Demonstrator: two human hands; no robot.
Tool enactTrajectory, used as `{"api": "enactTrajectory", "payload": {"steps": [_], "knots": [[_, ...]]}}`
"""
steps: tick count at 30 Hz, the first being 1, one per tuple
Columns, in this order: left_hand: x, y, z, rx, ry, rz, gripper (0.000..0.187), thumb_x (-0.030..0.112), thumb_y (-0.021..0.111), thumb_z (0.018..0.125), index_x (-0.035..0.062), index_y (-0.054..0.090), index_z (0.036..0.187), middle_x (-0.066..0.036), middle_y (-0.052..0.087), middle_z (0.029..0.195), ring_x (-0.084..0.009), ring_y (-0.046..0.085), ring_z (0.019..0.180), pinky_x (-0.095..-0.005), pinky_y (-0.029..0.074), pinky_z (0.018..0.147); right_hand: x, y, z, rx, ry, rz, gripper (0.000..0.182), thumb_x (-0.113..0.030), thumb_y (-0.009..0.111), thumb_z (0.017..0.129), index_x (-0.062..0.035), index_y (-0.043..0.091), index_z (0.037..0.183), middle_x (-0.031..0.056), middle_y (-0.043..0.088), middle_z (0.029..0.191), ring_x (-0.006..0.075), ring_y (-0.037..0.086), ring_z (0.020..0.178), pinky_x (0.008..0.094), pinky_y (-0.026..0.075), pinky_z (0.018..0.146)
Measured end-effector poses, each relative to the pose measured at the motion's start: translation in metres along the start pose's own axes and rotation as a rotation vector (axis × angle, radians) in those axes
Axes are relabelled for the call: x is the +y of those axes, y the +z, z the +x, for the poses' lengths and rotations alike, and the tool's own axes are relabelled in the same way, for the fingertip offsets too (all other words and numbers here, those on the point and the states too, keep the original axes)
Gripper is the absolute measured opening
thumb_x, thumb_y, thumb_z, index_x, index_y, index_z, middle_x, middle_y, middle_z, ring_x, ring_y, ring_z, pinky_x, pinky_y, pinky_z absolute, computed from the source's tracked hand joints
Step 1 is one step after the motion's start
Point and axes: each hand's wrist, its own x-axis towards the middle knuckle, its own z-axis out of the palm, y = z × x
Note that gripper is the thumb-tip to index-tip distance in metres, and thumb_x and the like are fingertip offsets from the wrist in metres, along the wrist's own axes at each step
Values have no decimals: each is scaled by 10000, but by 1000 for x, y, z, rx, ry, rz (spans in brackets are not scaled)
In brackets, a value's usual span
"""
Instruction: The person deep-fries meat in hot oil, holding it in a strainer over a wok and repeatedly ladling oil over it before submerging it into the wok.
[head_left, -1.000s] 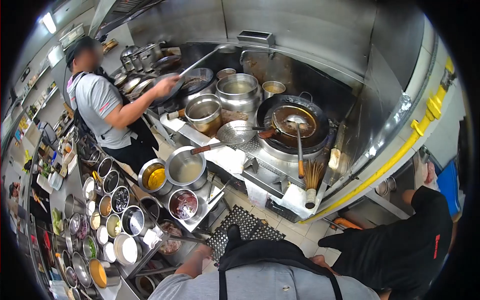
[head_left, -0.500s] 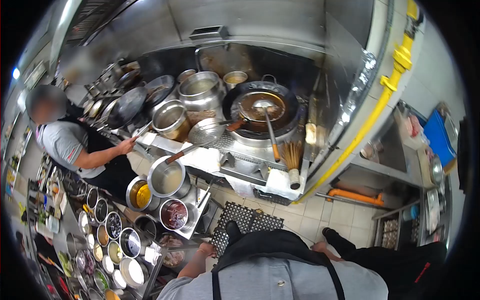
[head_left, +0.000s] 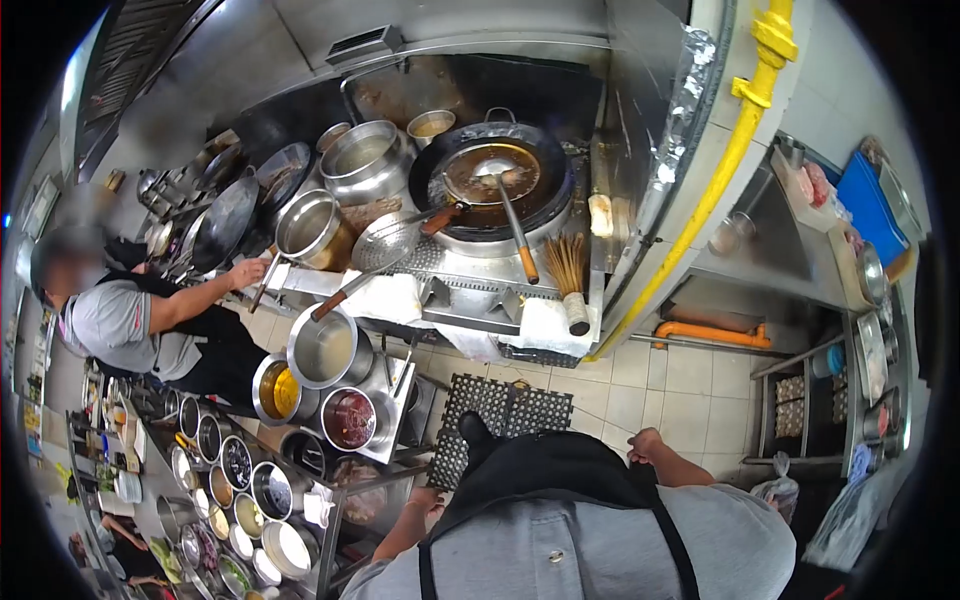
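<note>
In a narrow, busy kitchen, seen from above the wearer's grey-shirted chest, both hands hang low and well apart, one on each side of the black apron. The left hand (head_left: 426,503) is near the corner of a stainless-steel tabletop (head_left: 387,450); its fingers look curled, and whether they close on anything cannot be told. The right hand (head_left: 652,445) hangs over pale floor tiles, loosely bent, with nothing visible in it, though its inner side is hidden. Nearest the hands are a black perforated rubber mat (head_left: 500,395), on the floor in front of the wearer, and a container of pale pinkish food (head_left: 370,475), below tabletop level beside the left hand. Ahead, on the range, sits a large black wok (head_left: 553,185) of dark brown liquid, and a long steel ladle with a wooden grip (head_left: 512,216) leans out over its rim towards the wearer. Good form here would seem to mean firm footing on the mat, the left forearm kept off the metal corner, and any hold on the ladle taken at its wooden end, since the liquid may be hot.
</note>
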Motion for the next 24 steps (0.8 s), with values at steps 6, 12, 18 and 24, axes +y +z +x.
{"api": "enactTrajectory", "payload": {"steps": [6, 12, 18, 24], "knots": [[41, 6, -58, 59, 80, 158, 213, 244, 535, 875, 60, 630, 926, -59, 621, 682, -167, 609, 551, -284, 463, 424, 16, 2, 24, -110, -577, -593, 426, -332, 413, 943, 18, 649, 888, 88, 684, 835, 222, 646, 713, 360, 512, 606], [21, -14, -42, 172, 448, 1128, 261, 151, 593, 660, 148, 688, 903, -82, 676, 747, -263, 658, 794, -401, 524, 694, 13, -2, 125, -99, -1015, -949, 261, -223, 519, 885, 22, 600, 846, 135, 622, 661, 235, 593, 488, 348, 449, 397], [15, -7, -100, 414, 30, 1, 260, 156, 497, 793, -8, 670, 690, -150, 643, 640, -241, 624, 502, -382, 515, 513, -140, 22, 86, -227, -478, -399, 245, -213, 521, 868, 7, 609, 806, 128, 616, 648, 230, 595, 502, 351, 461, 423], [-50, 16, -133, 326, 26, 25, 293, 203, 485, 833, -49, 635, 854, -161, 647, 726, -239, 640, 578, -370, 514, 500, -216, 49, 67, -293, -532, -441, 234, -203, 523, 851, -7, 618, 767, 122, 609, 635, 226, 596, 516, 353, 473, 449]]}}
